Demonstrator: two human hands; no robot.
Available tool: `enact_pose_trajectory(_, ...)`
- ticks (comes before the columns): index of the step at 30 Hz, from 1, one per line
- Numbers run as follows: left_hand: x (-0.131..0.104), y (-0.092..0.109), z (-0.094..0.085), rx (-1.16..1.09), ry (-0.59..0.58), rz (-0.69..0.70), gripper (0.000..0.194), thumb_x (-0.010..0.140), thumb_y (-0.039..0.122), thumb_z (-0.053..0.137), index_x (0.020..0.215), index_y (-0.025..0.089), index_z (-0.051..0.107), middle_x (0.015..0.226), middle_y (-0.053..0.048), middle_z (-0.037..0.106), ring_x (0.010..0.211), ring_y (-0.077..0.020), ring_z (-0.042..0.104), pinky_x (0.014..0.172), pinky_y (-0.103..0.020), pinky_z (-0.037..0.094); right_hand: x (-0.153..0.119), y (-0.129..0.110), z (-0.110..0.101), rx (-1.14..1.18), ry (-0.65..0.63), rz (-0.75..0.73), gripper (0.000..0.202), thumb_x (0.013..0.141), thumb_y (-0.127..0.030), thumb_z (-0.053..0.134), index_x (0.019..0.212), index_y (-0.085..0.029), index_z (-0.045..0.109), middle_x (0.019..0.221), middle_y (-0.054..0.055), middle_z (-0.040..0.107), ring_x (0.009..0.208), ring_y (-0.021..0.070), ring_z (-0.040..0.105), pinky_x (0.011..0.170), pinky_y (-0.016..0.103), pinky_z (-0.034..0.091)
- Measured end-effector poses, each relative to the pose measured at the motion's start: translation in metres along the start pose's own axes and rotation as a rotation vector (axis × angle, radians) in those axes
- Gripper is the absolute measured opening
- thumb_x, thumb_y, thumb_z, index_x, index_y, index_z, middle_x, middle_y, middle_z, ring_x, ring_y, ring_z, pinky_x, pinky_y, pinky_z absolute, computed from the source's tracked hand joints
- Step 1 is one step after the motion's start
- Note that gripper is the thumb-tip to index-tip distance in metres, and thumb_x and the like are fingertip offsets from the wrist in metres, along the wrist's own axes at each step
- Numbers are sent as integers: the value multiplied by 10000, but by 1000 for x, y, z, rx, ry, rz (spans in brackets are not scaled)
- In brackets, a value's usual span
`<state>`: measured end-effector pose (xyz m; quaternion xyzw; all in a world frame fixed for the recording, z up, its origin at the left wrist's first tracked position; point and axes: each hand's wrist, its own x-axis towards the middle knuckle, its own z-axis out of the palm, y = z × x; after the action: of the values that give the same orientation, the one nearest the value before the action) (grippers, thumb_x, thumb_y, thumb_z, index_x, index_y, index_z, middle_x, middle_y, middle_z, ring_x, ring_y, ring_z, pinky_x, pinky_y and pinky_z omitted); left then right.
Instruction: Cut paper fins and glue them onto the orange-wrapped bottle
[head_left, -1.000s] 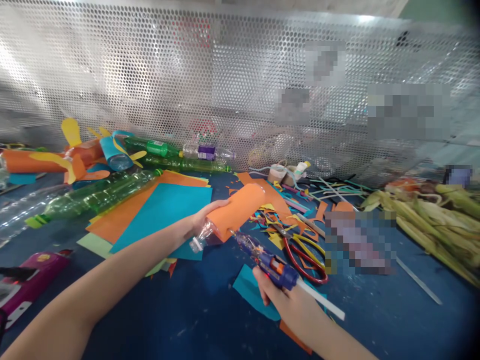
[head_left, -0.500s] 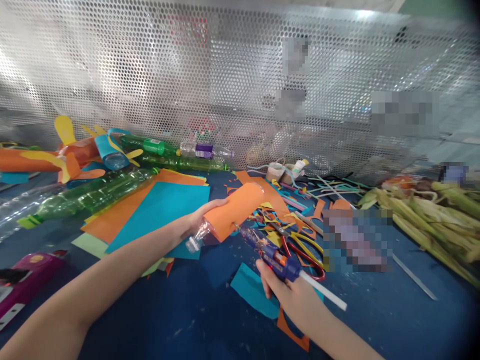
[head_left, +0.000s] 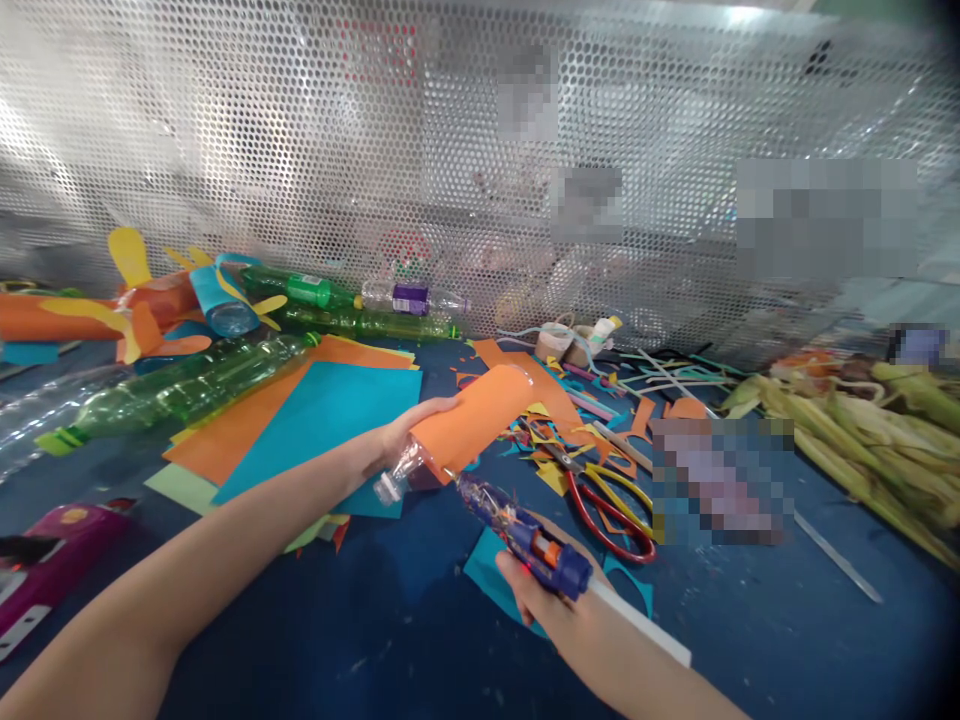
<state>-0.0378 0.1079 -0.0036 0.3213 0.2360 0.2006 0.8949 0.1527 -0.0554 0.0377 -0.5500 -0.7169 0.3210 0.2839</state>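
Note:
My left hand (head_left: 409,430) is wrapped round a clear plastic bottle (head_left: 405,472) covered with orange paper (head_left: 476,415). The bottle is tilted, its neck toward me; my fingers are partly hidden behind it. In my right hand (head_left: 551,600) is a blue hot glue gun (head_left: 536,545) with a white glue stick (head_left: 637,625) sticking out of its back. Its nozzle is at the paper's lower edge, near the bottle's shoulder; whether they touch I cannot tell. Below the gun lies a piece of blue paper (head_left: 499,575). Red-handled scissors (head_left: 600,520) lie to the right.
Blue sheets (head_left: 322,420) lie left of the bottle, over orange ones. Green bottles (head_left: 187,390) and paper-covered bottles with yellow pieces (head_left: 225,305) lie farther left. Paper scraps (head_left: 555,400) spread behind the scissors. Corn husks (head_left: 847,430) are at right. A perforated metal panel (head_left: 465,150) stands behind.
The glue gun in my right hand has moved left and slightly down along the orange paper, toward the bottle's neck. My left hand and the bottle have hardly moved.

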Motion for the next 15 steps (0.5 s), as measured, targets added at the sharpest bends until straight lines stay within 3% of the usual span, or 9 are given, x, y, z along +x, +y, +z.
enact_pose_trajectory(5, 1, 1, 1, 7, 0, -2, 626, 776, 492, 481, 1179, 14, 456, 872, -159, 670, 757, -241, 644, 687, -328, 481, -1, 6, 2, 4, 6, -8, 295, 823, -460, 444, 657, -219, 489, 518, -31, 513, 550, 142, 549, 566, 240, 471)
enact_pose_trajectory(11, 0, 2, 6, -23, 76, 33, 571, 785, 443, 496, 1175, 27, 455, 834, -132, 678, 688, -215, 645, 643, -304, 489, -2, 10, 2, 70, 113, 148, 389, 799, -527, 453, 550, -228, 442, 489, -17, 485, 504, 149, 541, 523, 251, 489)
enact_pose_trajectory(15, -2, 3, 11, -41, 48, 15, 577, 771, 443, 519, 1155, 16, 463, 828, -142, 673, 678, -214, 644, 670, -312, 486, 1, 7, -2, 140, 93, 173, 437, 811, -540, 427, 512, -223, 402, 486, -20, 453, 480, 134, 527, 487, 236, 478)
